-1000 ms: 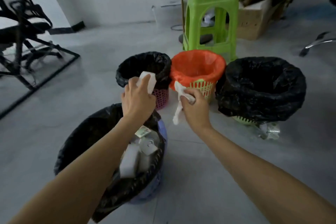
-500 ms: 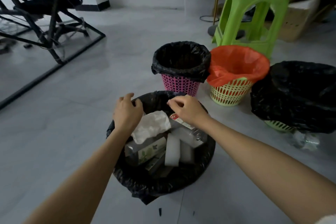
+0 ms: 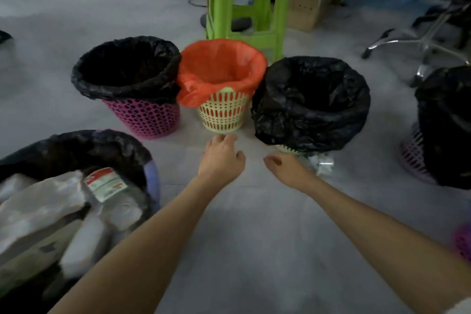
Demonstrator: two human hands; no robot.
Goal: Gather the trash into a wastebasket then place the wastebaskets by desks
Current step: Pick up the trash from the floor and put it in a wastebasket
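Trash sits piled in the black-lined wastebasket (image 3: 76, 199) at eight o'clock: crumpled paper, pale blocks and a bottle with a red and white label (image 3: 105, 183). A second ago each hand carried a white scrap above this basket, and half a second ago both hands were at its rim with the tissue lying on top. Now both scraps are inside and the hands have left it, so that round of gathering looks done.

The left hand (image 3: 221, 158) hovers over the bare floor at the centre, fingers loosely spread, holding nothing, its fingertips near the foot of the cream basket with the orange liner (image 3: 221, 84) at twelve o'clock. The right hand (image 3: 288, 167) is just to its right, fingers relaxed and slightly curled, also holding nothing. It reaches toward a crushed clear bottle (image 3: 322, 163) lying on the floor against the foot of the black-bagged basket (image 3: 311, 102) at two o'clock; I judge that is the next piece to pick up.

The pink basket with a black liner (image 3: 127, 84) stands at eleven o'clock, touching the orange one. Another black-bagged basket (image 3: 446, 125) is at three o'clock. Behind, a green stool (image 3: 244, 5) and a cardboard box (image 3: 311, 0) stand at twelve to one o'clock. No desk is in view.
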